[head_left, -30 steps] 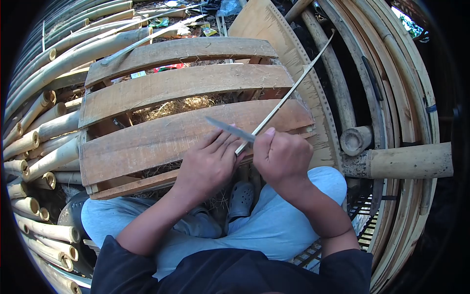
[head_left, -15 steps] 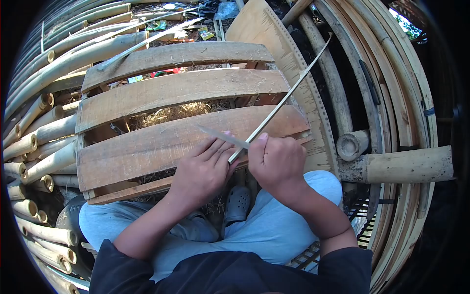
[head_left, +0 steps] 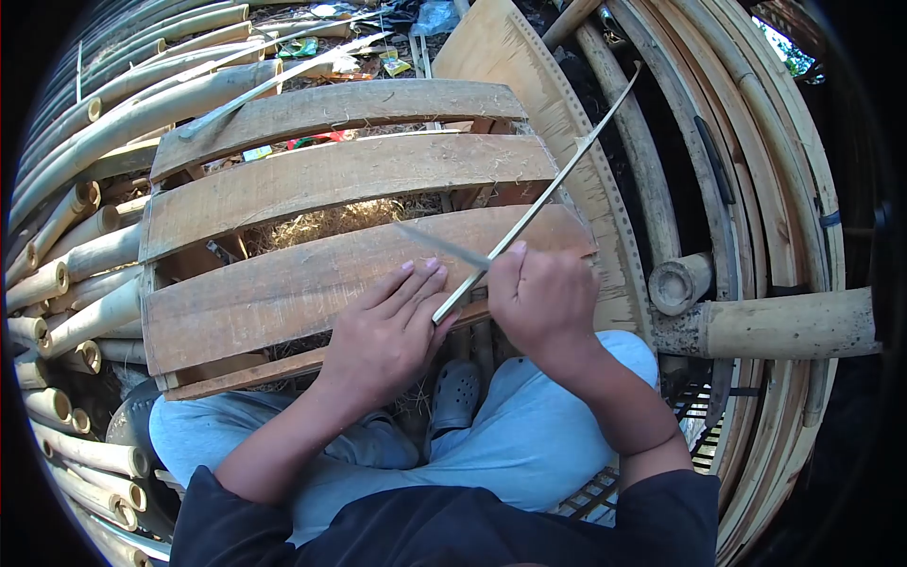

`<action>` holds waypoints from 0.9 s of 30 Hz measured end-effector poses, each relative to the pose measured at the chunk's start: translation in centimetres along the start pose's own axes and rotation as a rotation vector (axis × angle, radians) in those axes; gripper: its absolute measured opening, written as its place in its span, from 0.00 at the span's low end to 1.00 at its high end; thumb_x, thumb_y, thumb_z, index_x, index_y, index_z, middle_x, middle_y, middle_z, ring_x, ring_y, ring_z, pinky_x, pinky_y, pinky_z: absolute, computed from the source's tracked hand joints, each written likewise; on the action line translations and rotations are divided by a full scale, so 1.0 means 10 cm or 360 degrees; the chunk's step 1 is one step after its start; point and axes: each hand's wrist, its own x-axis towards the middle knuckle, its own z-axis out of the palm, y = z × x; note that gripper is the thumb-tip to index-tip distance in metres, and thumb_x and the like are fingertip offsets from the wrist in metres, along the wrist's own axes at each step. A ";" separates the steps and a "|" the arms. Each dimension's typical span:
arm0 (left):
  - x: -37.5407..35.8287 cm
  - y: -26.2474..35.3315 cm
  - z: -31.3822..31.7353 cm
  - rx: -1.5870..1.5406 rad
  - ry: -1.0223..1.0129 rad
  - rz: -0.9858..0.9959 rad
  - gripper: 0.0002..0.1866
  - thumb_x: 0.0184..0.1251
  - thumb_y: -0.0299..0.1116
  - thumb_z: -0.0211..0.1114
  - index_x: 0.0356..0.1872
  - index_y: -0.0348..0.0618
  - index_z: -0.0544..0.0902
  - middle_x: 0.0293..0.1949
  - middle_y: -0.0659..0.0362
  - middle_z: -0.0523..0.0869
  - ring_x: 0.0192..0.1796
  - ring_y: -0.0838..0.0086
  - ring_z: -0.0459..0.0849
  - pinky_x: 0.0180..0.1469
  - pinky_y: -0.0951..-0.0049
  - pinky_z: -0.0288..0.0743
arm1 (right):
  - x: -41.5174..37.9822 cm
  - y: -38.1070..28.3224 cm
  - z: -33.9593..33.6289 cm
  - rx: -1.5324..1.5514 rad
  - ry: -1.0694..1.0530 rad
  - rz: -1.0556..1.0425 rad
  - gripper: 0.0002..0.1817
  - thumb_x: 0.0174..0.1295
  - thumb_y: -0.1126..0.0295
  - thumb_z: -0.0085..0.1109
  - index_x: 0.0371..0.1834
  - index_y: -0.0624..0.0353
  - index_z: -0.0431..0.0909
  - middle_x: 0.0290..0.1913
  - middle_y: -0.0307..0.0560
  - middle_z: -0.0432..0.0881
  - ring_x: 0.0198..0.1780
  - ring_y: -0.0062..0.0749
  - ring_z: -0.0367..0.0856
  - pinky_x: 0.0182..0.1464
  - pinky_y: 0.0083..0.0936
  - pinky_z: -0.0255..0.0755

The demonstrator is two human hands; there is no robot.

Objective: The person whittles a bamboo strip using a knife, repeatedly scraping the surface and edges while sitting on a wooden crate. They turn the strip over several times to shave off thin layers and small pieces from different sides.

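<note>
A long thin bamboo strip [head_left: 539,206] slants from between my hands up to the upper right, its cut end close to my body. My left hand [head_left: 383,331] holds the strip near that end, fingers stretched over the slatted wooden bench [head_left: 236,312] and thumb mostly hidden. In my right fist [head_left: 545,298] is a knife, its handle covered by the fingers. The knife blade [head_left: 439,248], slightly blurred, points up and left and crosses the strip just beyond my left fingertips.
Bamboo poles [head_left: 104,260] are stacked along the left. Long bent bamboo slats [head_left: 756,189] and a thick bamboo piece [head_left: 789,323] are on the right. A thin wooden sheet [head_left: 501,57] leans behind the bench. Pale shavings [head_left: 326,225] show between the slats.
The knife and my right hand have shifted slightly right and up along the strip. My left hand and the strip's near end have moved a little left and down.
</note>
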 end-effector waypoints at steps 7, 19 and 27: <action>0.04 -0.01 -0.01 -0.0044 -0.0010 -0.0050 0.14 0.70 0.29 0.71 0.53 0.34 0.85 0.58 0.50 0.90 0.63 0.62 0.88 0.72 0.58 0.79 | -0.12 -0.15 0.00 0.0319 -0.0066 -0.0091 0.24 0.67 0.63 0.54 0.13 0.63 0.82 0.15 0.61 0.79 0.19 0.58 0.83 0.26 0.53 0.78; 0.00 0.01 -0.01 0.0083 0.0014 -0.0012 0.13 0.69 0.29 0.71 0.52 0.34 0.86 0.57 0.51 0.91 0.64 0.62 0.88 0.70 0.59 0.80 | -0.41 -0.33 -0.04 0.0378 0.0033 -0.0441 0.21 0.67 0.66 0.54 0.14 0.57 0.79 0.14 0.55 0.78 0.15 0.51 0.81 0.20 0.47 0.76; 0.00 -0.01 -0.01 0.0029 -0.0009 -0.0028 0.15 0.68 0.29 0.72 0.52 0.34 0.86 0.56 0.50 0.91 0.62 0.61 0.89 0.71 0.58 0.80 | -0.34 -0.24 -0.02 0.0293 0.0025 -0.0368 0.21 0.66 0.66 0.54 0.13 0.57 0.78 0.16 0.55 0.80 0.16 0.52 0.81 0.22 0.47 0.77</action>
